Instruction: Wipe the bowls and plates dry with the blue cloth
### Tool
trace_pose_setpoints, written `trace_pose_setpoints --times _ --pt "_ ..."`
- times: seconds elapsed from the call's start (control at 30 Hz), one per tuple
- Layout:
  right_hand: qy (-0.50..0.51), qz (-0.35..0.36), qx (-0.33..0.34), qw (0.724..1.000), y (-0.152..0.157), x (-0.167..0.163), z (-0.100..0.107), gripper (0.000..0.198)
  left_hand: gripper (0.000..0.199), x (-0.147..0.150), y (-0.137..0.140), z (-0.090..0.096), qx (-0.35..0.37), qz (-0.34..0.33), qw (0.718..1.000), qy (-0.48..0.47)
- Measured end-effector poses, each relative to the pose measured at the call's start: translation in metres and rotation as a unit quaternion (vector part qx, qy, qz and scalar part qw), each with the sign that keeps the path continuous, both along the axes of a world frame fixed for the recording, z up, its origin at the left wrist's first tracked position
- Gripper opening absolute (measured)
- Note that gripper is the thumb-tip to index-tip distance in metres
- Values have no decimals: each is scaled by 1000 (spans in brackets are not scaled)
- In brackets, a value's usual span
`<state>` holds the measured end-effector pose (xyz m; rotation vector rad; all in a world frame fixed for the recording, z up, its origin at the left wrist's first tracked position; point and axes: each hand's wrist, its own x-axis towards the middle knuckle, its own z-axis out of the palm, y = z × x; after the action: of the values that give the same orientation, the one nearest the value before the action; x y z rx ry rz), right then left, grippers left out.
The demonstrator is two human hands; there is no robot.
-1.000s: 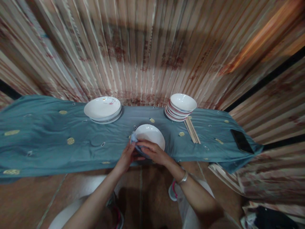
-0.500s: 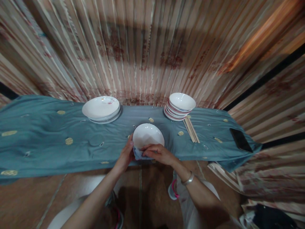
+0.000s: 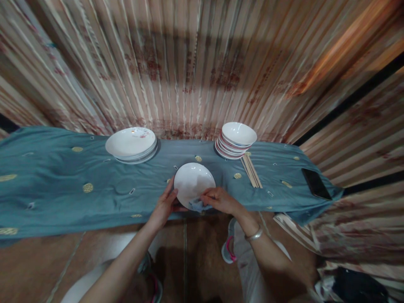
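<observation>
A white bowl (image 3: pixel 193 179) is tilted towards me over the front part of the cloth-covered table. My left hand (image 3: pixel 167 202) grips its left rim, thumb on the near edge and fingers partly hidden behind it. My right hand (image 3: pixel 221 200), with a silver bangle on the wrist, is closed on a light blue cloth (image 3: pixel 197 205). The cloth presses against the bowl's near inner side, partly hidden by the fingers.
Stacked plates (image 3: pixel 131 143) stand at the back left, stacked bowls (image 3: pixel 238 136) at the back right. Several wooden chopsticks (image 3: pixel 251 170) lie beside the bowls. A black phone (image 3: pixel 315 184) rests near the right end of the teal tablecloth (image 3: pixel 59 176). A curtain (image 3: pixel 176 67) hangs behind.
My right hand has moved the cloth rightwards along the bowl's near inner side, away from my left hand. My left hand still grips the left rim. The view has shifted slightly.
</observation>
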<state>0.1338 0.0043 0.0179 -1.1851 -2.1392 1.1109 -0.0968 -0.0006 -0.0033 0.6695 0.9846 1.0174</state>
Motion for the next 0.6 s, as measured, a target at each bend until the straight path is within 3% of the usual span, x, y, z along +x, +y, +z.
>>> trace_pose_setpoints --times 0.37,0.6 --pt "-175 -74 149 970 5 7 -10 32 88 0 1 0 13 -2 1000 4" --pt "-171 -117 218 954 10 8 -18 26 87 0 1 2 15 -3 1000 0"
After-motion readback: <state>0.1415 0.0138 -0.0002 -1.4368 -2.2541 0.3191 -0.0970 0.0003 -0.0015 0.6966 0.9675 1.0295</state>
